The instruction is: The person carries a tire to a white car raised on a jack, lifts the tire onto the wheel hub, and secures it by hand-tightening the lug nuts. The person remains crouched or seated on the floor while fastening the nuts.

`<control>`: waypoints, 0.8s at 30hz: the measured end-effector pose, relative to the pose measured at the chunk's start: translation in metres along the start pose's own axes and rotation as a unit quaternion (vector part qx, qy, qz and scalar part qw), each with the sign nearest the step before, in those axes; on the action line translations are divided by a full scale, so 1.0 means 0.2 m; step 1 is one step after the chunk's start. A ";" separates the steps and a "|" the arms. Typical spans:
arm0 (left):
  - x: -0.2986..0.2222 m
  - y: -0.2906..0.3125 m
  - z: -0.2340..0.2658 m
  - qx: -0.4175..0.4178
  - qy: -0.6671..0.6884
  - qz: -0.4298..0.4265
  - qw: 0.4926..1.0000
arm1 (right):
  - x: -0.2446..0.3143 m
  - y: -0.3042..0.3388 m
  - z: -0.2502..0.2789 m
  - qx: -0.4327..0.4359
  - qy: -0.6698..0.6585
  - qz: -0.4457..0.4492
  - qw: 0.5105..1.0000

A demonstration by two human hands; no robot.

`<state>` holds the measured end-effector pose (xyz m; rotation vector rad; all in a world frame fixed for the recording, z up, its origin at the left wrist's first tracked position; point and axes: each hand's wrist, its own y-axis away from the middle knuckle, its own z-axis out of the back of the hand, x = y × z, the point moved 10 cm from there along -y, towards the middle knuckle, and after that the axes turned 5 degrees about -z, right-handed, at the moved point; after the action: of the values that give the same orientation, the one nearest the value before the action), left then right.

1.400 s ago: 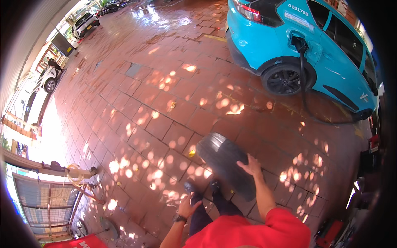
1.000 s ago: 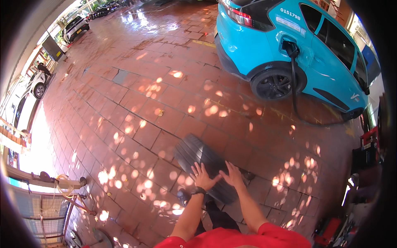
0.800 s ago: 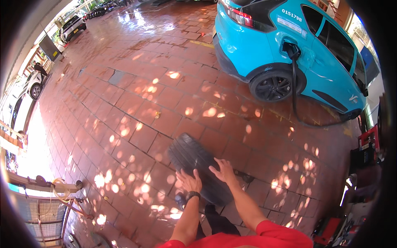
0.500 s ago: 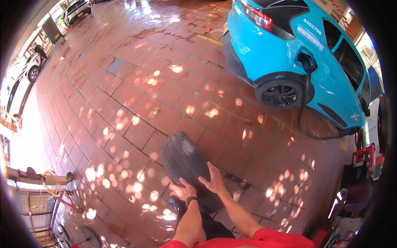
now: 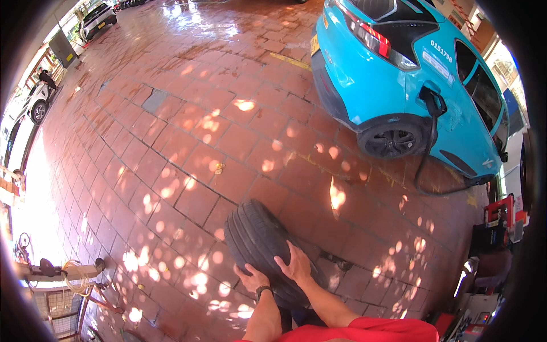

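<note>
A black tyre (image 5: 253, 233) stands on its tread on the paving just in front of me, leaning a little. My left hand (image 5: 253, 279) rests against the near left part of the tread, its fingers stretched out and apart; a dark band circles that wrist. Farther right, my right hand (image 5: 296, 265) lies on the tyre with thumb and fingers spread. Neither hand wraps round the rubber. The tyre's near lower part is partly hidden behind my forearms.
A turquoise car (image 5: 364, 80) stands at the right, a charging cable (image 5: 424, 162) looping from its side to the ground. Red-brown paving (image 5: 188, 148) spreads around. A metal frame with coiled hose (image 5: 74, 279) is at lower left; red equipment (image 5: 498, 211) lines the right edge.
The whole view has shifted, with car and paving now slightly lower in it. The tyre's top and my hands also appear a little lower; both hands are still on the tyre.
</note>
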<state>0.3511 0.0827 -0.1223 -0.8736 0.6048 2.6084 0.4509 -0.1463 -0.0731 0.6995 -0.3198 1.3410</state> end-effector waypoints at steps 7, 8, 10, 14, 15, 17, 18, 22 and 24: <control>-0.20 -0.47 -0.10 0.031 -0.018 -0.043 0.998 | 0.29 -0.36 -0.14 0.046 0.047 -0.023 0.998; -0.24 -0.52 -0.09 0.012 -0.010 -0.082 0.996 | 0.33 -0.42 -0.16 0.050 0.023 -0.004 0.998; -0.34 -0.51 -0.07 -0.020 0.021 -0.190 0.981 | 0.34 -0.47 -0.17 0.052 0.019 0.000 0.998; -0.08 -0.27 -0.18 0.056 0.046 0.050 0.996 | 0.25 -0.49 -0.11 0.019 0.001 0.001 1.000; -0.11 -0.21 -0.18 0.033 0.058 0.035 0.997 | 0.21 -0.50 -0.10 0.024 0.015 -0.015 0.999; -0.11 -0.12 -0.21 0.031 0.042 0.079 0.996 | 0.21 -0.55 -0.04 0.017 -0.017 0.031 0.999; -0.19 -0.12 -0.20 -0.015 0.055 0.042 0.997 | 0.21 -0.59 -0.02 0.017 -0.031 0.055 0.998; -0.38 -0.16 -0.26 -0.037 -0.006 0.078 0.996 | 0.17 -0.76 0.02 0.038 -0.009 0.028 0.999; -0.49 -0.17 -0.31 -0.053 0.036 0.079 0.995 | 0.17 -0.83 0.07 0.014 -0.003 0.015 1.000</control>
<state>0.4696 0.0658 -0.1154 -0.9932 0.5807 2.7833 0.6193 -0.1395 -0.0892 0.7242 -0.3186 1.3749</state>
